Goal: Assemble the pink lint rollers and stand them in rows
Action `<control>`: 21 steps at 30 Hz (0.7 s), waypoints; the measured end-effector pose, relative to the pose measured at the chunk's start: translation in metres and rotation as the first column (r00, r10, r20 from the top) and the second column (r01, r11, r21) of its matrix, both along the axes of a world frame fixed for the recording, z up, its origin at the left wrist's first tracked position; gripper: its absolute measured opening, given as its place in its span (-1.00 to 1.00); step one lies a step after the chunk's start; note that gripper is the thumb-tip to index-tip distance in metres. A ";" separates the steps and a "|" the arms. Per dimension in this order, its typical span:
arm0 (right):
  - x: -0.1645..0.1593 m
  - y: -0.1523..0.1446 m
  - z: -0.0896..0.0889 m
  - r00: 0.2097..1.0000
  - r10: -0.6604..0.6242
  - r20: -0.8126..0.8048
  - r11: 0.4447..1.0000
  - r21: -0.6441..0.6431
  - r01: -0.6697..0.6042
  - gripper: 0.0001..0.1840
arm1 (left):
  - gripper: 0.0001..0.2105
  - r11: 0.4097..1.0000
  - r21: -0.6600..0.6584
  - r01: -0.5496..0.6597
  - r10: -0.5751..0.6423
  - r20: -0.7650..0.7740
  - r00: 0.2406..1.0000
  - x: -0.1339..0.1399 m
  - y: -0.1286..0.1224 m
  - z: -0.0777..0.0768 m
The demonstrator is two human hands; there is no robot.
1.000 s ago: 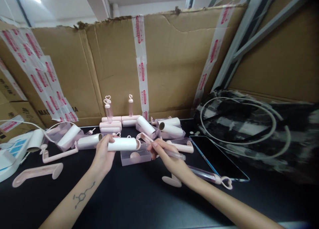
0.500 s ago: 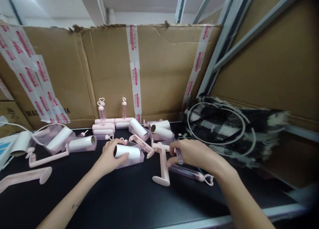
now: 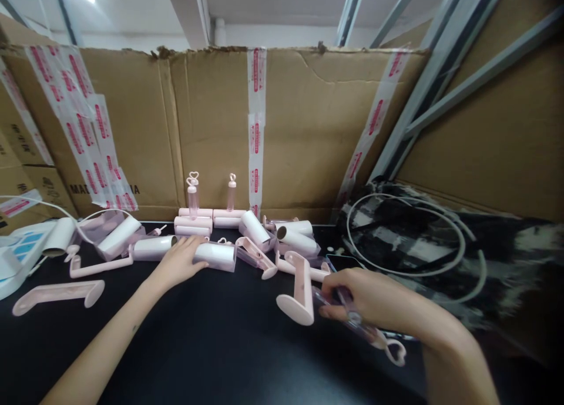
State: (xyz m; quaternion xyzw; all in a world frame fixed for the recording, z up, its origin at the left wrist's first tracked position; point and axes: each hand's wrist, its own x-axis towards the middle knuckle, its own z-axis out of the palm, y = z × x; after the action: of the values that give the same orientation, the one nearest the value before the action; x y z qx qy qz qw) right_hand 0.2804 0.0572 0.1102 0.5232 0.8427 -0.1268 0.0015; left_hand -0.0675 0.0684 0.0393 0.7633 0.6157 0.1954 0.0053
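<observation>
My left hand (image 3: 181, 263) lies over the left end of a white roll (image 3: 215, 254) in a clear lilac plastic tray, thumb along its front and fingers behind. My right hand (image 3: 352, 293) is closed around a clear tube with a pink heart-shaped handle (image 3: 395, 352), tilted toward me. A second clear tube (image 3: 349, 304) crosses it in the same grip. Just left of those fingers is a pink roll-holder bracket (image 3: 302, 288); I cannot tell whether the hand touches it. Another pink bracket (image 3: 258, 258) lies between my hands.
Along the back are more white rolls (image 3: 296, 238), stacked pink cylinders (image 3: 194, 226) and upright heart-topped tubes (image 3: 231, 193). A pink bracket (image 3: 59, 293) and a white-and-blue device (image 3: 22, 249) sit left. A coiled white cable (image 3: 460, 234) lies right. Cardboard (image 3: 211, 129) walls the back.
My left hand has shifted the white roll left and back, beside another roll. My right hand has drawn the heart-handled tube up toward me from the table. The nearby bracket has tilted and come nearer.
</observation>
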 end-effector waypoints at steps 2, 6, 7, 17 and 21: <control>-0.001 -0.003 0.007 0.976 0.103 -0.190 0.990 -0.075 -0.119 -0.83 | -0.35 0.997 0.076 -0.013 0.011 0.033 0.999 0.007 -0.003 0.002; -0.037 -0.008 -0.010 0.758 0.250 -0.602 0.956 0.028 -0.292 -0.74 | -0.33 0.955 0.171 0.244 -0.280 0.240 0.929 0.047 -0.030 0.010; -0.050 -0.010 -0.019 0.679 0.231 -0.697 0.957 0.037 -0.287 -0.73 | -0.39 0.936 0.153 0.317 -0.351 0.314 0.882 0.059 -0.039 0.011; -0.063 0.001 -0.035 0.385 0.078 -0.920 0.974 -0.012 -0.226 -0.54 | -0.69 0.930 0.258 0.262 -0.309 0.160 0.938 0.077 -0.057 0.006; -0.071 -0.003 -0.044 0.555 0.174 -0.813 0.978 0.080 -0.190 -0.47 | -0.79 0.892 0.301 0.336 -0.302 -0.154 0.941 0.082 -0.056 0.000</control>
State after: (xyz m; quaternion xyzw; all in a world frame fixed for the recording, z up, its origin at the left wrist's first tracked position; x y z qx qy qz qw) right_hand 0.2099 0.0540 0.0663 0.3158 0.7968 -0.3596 -0.3688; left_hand 0.0144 0.0121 0.0388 0.8536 0.4409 0.2504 -0.1197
